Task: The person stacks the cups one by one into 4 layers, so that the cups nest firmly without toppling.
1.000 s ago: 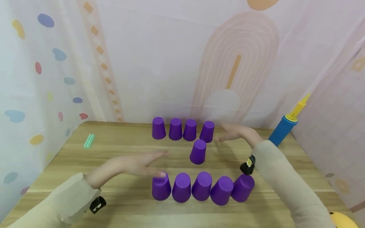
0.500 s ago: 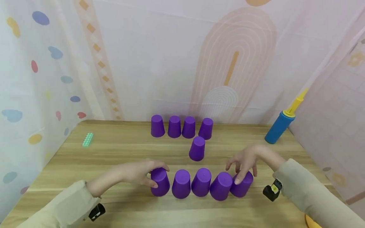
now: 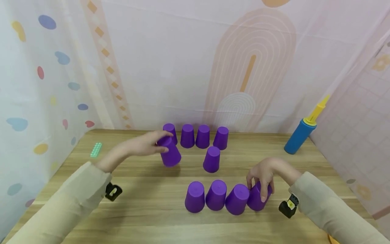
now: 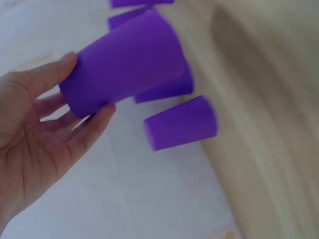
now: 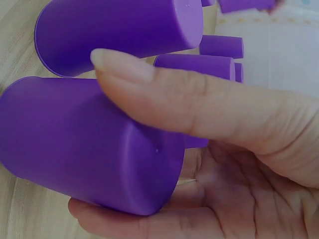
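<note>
Left hand up off the near row now, gripping a purple cup by its closed top, fingers and thumb wrapped round it, clear of the wooden table and tilted. Half a second back, same cup stood at the left end of the near row with that hand just closing on it; gone from there, carried toward the far row, just in front of its leftmost cup. In the left wrist view, cup pinched between thumb and fingers, mouth pointing away.

Right hand down on the rightmost cup of the near row, fingers curled over its top and side; before, only fingertips on it. Right wrist view confirms: thumb across the cup, palm beneath.

Near row down to four cups: three free, plus the held one. Single cup in the middle, unmoved. Blue and yellow pump at the right rear, green block far left, both where they were.
</note>
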